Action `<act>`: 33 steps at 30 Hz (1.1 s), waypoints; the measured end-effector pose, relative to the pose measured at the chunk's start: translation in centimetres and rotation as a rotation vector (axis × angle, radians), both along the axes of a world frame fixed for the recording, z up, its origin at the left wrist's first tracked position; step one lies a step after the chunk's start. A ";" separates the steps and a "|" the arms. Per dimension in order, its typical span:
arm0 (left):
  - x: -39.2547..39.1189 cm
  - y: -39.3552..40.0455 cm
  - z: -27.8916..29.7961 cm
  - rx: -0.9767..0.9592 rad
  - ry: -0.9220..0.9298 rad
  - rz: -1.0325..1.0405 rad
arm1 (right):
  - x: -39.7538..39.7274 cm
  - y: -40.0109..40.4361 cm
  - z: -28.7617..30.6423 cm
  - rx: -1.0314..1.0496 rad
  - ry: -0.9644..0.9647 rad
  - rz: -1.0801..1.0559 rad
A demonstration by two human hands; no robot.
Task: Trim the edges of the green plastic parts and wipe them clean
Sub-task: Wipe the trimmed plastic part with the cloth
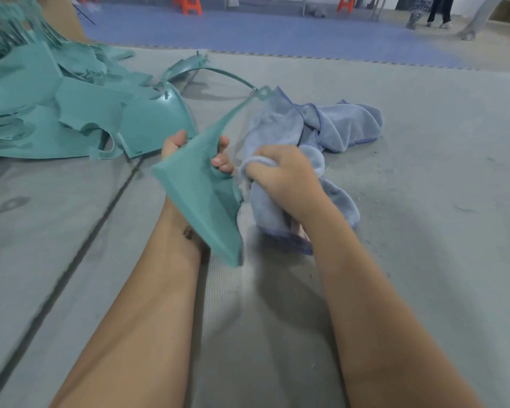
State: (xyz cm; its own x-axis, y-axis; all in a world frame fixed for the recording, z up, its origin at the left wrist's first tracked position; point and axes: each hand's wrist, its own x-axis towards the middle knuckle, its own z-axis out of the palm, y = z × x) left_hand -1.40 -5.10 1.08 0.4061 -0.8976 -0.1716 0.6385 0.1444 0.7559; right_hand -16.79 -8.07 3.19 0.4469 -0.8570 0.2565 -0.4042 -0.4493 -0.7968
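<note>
My left hand [215, 156] grips a green plastic part [198, 189], a long pointed panel held above the grey mat with its thin tip reaching up and right. Most of that hand is hidden behind the panel; only the thumb and fingertips show at its edges. My right hand [283, 178] clutches a bunched part of a light blue cloth [333, 125] right beside the panel's right edge. The rest of the cloth lies crumpled on the mat behind my right hand.
A pile of green plastic parts [71, 107] fills the left and far left of the grey mat [424, 201]. A curved green strip [218, 72] lies behind the cloth. Blue floor mats, orange stools and a standing person's legs [436, 11] are in the far background.
</note>
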 end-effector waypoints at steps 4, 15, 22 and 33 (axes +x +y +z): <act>-2.2 -0.4 1.5 -0.077 -0.144 0.158 | -1.5 0.2 1.2 0.200 -0.300 0.175; -2.7 -0.9 0.5 -0.021 -0.440 0.161 | -1.7 0.0 1.1 0.276 -0.467 0.177; -2.9 -0.7 0.6 0.021 -0.065 -0.010 | -2.3 -1.7 -0.2 0.481 -1.057 -0.142; -7.2 -0.4 1.2 -0.200 -0.058 0.069 | 0.3 -0.6 -0.9 0.026 -0.033 -0.396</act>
State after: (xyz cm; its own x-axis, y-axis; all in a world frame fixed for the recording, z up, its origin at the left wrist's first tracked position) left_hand -8.62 -5.46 2.27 0.4716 -0.8812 0.0323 0.5783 0.3367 0.7431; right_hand -16.46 -8.66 2.33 0.0720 -0.9677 0.2416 -0.5158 -0.2434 -0.8214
